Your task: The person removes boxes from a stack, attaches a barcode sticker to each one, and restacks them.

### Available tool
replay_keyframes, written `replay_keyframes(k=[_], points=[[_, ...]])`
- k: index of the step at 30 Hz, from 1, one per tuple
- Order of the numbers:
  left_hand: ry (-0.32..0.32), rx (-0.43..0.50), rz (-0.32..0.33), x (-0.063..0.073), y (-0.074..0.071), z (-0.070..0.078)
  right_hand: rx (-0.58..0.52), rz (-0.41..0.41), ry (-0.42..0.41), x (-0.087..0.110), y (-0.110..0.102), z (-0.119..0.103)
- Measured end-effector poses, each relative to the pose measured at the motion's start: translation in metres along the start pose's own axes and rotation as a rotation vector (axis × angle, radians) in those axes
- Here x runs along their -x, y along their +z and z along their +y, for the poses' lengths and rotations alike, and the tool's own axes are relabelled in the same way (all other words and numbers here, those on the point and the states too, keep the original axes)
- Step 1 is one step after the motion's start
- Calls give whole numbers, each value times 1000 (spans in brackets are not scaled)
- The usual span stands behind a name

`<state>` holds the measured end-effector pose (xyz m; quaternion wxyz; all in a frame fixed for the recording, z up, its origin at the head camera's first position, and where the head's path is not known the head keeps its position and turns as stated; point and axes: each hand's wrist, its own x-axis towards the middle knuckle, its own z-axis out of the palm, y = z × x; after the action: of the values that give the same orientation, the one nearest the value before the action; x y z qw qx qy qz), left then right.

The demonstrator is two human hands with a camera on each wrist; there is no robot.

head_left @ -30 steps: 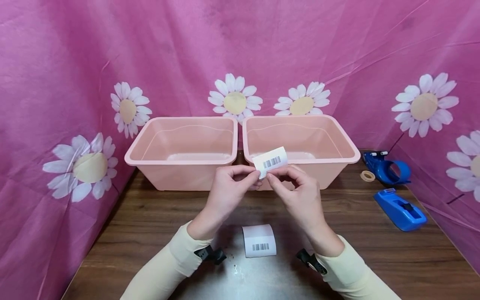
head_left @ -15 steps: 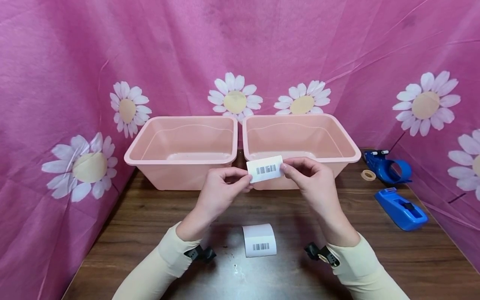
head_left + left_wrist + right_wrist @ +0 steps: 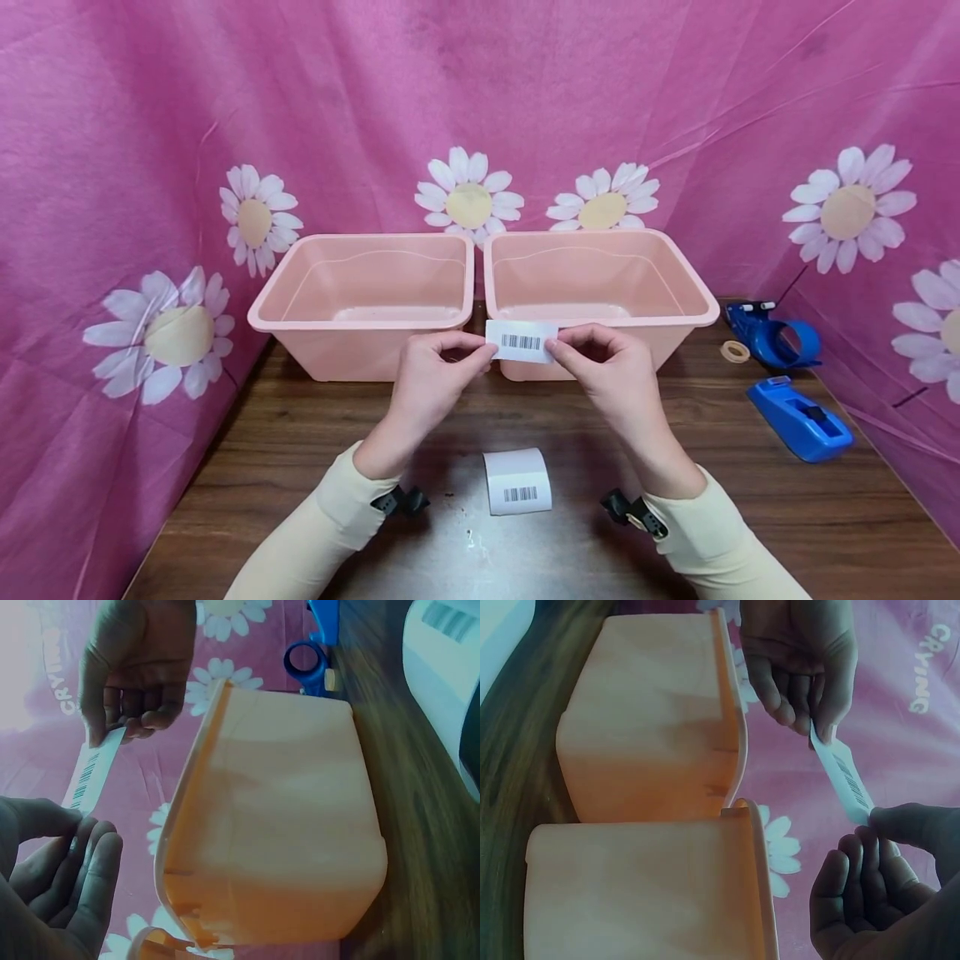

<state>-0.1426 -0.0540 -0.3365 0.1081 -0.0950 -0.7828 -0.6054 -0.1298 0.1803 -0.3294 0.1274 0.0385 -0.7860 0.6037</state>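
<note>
Between both hands a white barcode label [image 3: 521, 342] is held flat and level, its barcode facing the head camera. My left hand [image 3: 431, 379] pinches its left end between thumb and fingers. The right hand [image 3: 611, 379] pinches the other end the same way. In the head view the label overlaps the front of the right pink bin [image 3: 600, 321]. Both wrist views show the label [image 3: 91, 771] stretched between the two thumbs, away from the bin wall. A second, larger barcode label sheet [image 3: 517, 467], slightly curled, lies on the table below the hands.
A left pink bin [image 3: 360, 354] stands beside the right one at the back of the wooden table [image 3: 300, 500]. To the right are a blue tape gun [image 3: 780, 342], a small tape roll [image 3: 735, 352] and a blue tape dispenser [image 3: 801, 421]. A pink flowered cloth [image 3: 525, 83] hangs behind.
The label has turned from a tilt to level and come slightly lower. My right hand moved from the label's lower edge to its right end; the left kept its pinch. The sheet on the table stayed put.
</note>
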Motion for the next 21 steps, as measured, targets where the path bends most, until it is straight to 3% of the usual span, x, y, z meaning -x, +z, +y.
replay_keyframes(k=[8, 13, 21], points=[[79, -49, 83, 1, -5, -4, 16, 4, 17, 3, 6, -2], [88, -91, 77, 7, -12, -5, 14, -12, 16, 4, 12, -2], [94, -254, 51, 14, -29, -18, 73, -90, 28, 3, 34, 10]])
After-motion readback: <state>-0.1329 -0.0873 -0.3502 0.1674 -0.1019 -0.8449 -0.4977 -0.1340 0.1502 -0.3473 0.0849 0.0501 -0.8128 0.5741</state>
